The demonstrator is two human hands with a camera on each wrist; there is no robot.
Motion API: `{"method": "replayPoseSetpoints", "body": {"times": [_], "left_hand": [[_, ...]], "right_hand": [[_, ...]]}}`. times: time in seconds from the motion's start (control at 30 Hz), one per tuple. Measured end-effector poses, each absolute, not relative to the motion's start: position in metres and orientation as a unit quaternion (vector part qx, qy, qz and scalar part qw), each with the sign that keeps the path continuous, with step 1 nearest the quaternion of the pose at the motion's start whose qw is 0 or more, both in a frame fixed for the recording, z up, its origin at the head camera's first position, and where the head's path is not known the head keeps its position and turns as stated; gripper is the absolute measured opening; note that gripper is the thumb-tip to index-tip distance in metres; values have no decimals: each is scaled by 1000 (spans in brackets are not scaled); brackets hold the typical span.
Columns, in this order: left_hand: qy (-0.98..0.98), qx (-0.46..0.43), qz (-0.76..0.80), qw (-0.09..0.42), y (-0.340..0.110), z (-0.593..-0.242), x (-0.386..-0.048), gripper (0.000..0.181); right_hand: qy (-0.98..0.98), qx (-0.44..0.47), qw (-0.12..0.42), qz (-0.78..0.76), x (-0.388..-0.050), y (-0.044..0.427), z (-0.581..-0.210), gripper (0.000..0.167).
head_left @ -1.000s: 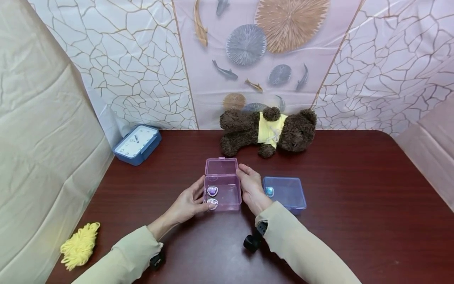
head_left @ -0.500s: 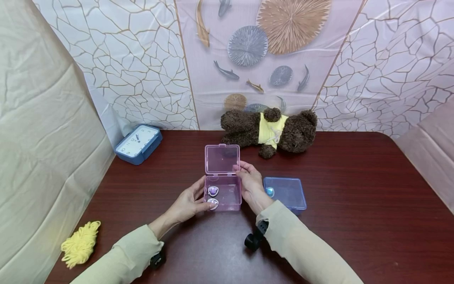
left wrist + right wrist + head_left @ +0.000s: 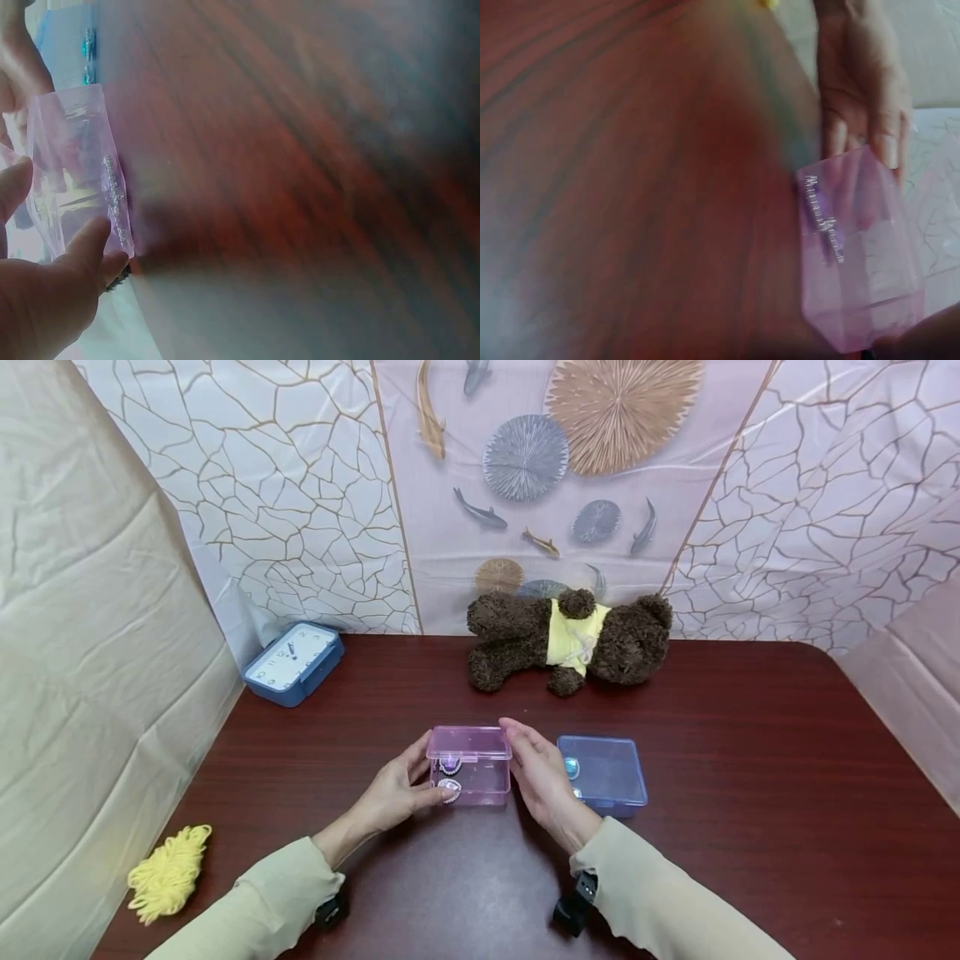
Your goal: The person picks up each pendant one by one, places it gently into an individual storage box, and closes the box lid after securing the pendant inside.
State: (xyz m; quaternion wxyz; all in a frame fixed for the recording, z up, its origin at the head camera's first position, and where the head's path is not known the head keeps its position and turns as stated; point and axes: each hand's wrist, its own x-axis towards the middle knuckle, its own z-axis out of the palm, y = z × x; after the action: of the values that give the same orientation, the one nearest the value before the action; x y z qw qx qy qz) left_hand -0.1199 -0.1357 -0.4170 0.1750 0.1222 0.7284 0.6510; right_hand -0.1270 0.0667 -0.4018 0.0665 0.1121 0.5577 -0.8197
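Observation:
A clear pink plastic box sits mid-table with its hinged lid tilted partway down over it. Inside, along the left side, lie a purple gem and a paler gem, both with beaded rims. My left hand grips the box's left side, thumb at the front and fingers behind. On the other side, my right hand touches the lid's right edge with its fingers fairly straight. In the right wrist view the pink box shows both gems edge-on, blurred.
A closed blue box with blue-toned gems inside stands just right of my right hand. Behind lies a brown teddy bear in a yellow top. A blue clock-faced case is at back left, yellow yarn at front left.
The pink lid first swung up and back, then came forward and down over the box. My right hand moved slightly right and nearer. My left hand kept its hold on the box.

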Motion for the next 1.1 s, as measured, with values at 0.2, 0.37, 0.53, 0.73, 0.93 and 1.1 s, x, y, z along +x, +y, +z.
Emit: {"method": "replayPoseSetpoints", "body": {"times": [0.2, 0.37, 0.53, 0.73, 0.93, 1.1], "left_hand": [[724, 132, 651, 187, -141, -419, -120, 97], [742, 145, 630, 175, -145, -421, -120, 81], [752, 149, 621, 162, -146, -423, -120, 74], [754, 153, 620, 154, -146, -425, -120, 75], [752, 158, 622, 151, -147, -425, -118, 74], [753, 153, 623, 144, -147, -423, -116, 75]], "right_hand": [[576, 69, 75, -811, -121, 67, -408, 47], [589, 58, 72, -803, -121, 65, -411, 46], [599, 63, 68, -796, -121, 64, -413, 46], [616, 55, 60, -784, -120, 64, -416, 45], [655, 43, 37, -754, -116, 61, -419, 43], [676, 30, 15, -736, -115, 58, -424, 43]]}}
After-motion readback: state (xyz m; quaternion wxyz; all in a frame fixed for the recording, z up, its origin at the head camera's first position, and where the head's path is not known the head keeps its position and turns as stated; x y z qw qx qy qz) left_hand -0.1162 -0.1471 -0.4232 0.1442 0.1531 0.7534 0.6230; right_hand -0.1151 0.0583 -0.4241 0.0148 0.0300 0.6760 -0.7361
